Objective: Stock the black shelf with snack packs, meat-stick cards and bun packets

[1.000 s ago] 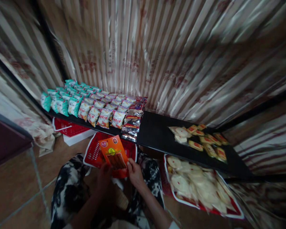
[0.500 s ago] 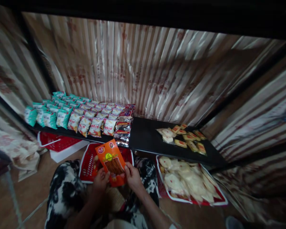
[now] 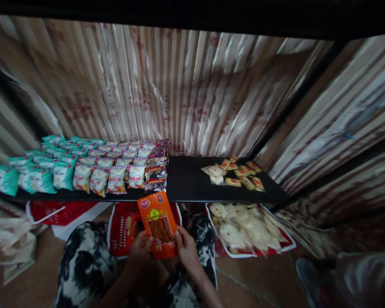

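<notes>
An orange snack packet with a yellow round label and a window showing brown strips is held up in front of me. My left hand grips its lower left edge, and my right hand pinches its lower right edge. Behind and below the packet sits a red basket with a white rim, its contents partly hidden by the packet and my hands. Just beyond, dark red and silver packets stand in a column on the black shelf.
Rows of teal bags and white-and-orange bags fill the shelf's left part. Small yellow packets and round white packs lie at its right. A basket of white packs and another red basket stand below. A shoe shows at lower right.
My view has turned to the right, so the shelf goods sit further left. Both hands still hold the orange packet, which is slightly more upright. A shoe and light cloth show more at lower right.
</notes>
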`<state>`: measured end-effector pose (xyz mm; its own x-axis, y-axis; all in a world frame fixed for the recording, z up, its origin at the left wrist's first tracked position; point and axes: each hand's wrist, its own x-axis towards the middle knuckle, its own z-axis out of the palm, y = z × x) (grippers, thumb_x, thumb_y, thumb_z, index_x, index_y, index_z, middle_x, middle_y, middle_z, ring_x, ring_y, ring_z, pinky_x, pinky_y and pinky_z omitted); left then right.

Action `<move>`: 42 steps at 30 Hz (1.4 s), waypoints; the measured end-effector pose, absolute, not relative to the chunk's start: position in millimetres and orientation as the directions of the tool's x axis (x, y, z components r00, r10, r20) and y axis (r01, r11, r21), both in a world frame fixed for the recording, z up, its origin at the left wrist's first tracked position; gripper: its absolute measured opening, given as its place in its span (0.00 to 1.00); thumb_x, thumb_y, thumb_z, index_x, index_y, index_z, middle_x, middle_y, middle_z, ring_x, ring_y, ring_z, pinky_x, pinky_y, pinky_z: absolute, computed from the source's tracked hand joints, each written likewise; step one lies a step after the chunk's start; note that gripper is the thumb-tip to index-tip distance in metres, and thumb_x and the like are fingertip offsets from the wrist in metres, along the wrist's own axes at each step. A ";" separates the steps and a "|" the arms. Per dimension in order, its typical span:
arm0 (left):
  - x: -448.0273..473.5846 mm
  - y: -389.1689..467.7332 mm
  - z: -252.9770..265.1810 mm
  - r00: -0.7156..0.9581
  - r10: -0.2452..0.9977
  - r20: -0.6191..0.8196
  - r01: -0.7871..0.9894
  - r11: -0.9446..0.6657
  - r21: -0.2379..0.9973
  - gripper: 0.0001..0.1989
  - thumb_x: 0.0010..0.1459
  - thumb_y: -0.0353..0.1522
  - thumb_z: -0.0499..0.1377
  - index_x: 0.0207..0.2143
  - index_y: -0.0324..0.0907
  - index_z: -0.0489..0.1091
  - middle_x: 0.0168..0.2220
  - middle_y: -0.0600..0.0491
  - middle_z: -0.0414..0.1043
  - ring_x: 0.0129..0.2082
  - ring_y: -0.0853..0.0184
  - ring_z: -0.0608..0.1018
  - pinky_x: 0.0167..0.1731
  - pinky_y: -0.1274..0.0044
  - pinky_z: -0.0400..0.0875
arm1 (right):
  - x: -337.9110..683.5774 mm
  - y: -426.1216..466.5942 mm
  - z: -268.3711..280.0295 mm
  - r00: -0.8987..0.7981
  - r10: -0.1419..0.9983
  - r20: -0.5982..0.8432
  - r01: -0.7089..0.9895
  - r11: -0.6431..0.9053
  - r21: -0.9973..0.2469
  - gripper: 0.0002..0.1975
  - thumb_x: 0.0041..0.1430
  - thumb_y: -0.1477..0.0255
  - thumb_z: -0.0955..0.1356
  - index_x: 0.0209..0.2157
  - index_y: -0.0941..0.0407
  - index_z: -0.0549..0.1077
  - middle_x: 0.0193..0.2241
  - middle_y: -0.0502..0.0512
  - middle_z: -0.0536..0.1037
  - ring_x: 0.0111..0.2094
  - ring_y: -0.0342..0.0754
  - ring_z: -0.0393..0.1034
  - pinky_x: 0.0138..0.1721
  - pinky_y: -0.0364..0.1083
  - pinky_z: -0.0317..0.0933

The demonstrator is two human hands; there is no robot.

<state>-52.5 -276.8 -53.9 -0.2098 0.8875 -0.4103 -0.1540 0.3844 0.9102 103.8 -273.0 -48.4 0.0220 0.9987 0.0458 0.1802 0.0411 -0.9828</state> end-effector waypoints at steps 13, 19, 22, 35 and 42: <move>-36.8 -242.9 -26.8 -0.060 0.952 -0.301 -0.095 0.295 0.951 0.16 0.39 0.44 0.60 0.27 0.42 0.66 0.26 0.52 0.74 0.29 0.62 0.77 0.24 0.76 0.71 | 129.3 -257.9 -14.1 0.179 0.981 -0.080 -0.038 -0.075 -0.996 0.19 0.52 0.54 0.65 0.33 0.56 0.73 0.30 0.52 0.76 0.33 0.48 0.69 0.35 0.43 0.64; -7.5 -217.1 -12.1 0.061 0.987 -0.147 -0.001 0.148 0.989 0.09 0.50 0.39 0.55 0.28 0.42 0.66 0.29 0.52 0.75 0.31 0.65 0.77 0.33 0.76 0.71 | 161.5 -229.4 -19.6 0.274 0.952 -0.136 -0.055 -0.126 -0.991 0.21 0.47 0.53 0.69 0.32 0.57 0.73 0.25 0.52 0.76 0.27 0.48 0.69 0.30 0.43 0.63; 4.4 -203.7 -14.9 0.075 0.990 -0.117 0.052 0.113 0.992 0.11 0.53 0.38 0.53 0.35 0.40 0.67 0.31 0.51 0.75 0.33 0.64 0.77 0.36 0.75 0.71 | 169.9 -214.5 -26.8 0.327 0.936 -0.134 -0.029 -0.132 -0.991 0.21 0.47 0.52 0.68 0.31 0.56 0.73 0.26 0.53 0.77 0.28 0.49 0.69 0.29 0.44 0.64; 47.3 -198.2 3.7 0.003 0.998 0.059 0.498 -0.052 0.866 0.29 0.51 0.25 0.50 0.58 0.40 0.58 0.66 0.48 0.44 0.65 0.63 0.49 0.61 0.72 0.50 | 199.5 -155.5 -31.4 0.468 0.879 -0.090 -0.072 -0.064 -0.995 0.18 0.44 0.56 0.69 0.28 0.57 0.71 0.24 0.50 0.76 0.25 0.46 0.67 0.27 0.43 0.61; 79.2 -161.1 -4.2 0.109 0.991 0.084 0.590 -0.132 0.796 0.28 0.51 0.25 0.50 0.57 0.36 0.60 0.63 0.47 0.53 0.64 0.63 0.53 0.62 0.72 0.49 | 217.5 -77.6 -36.5 0.465 0.885 -0.006 0.135 -0.077 -0.988 0.19 0.43 0.55 0.67 0.26 0.59 0.73 0.20 0.50 0.74 0.23 0.46 0.66 0.26 0.42 0.58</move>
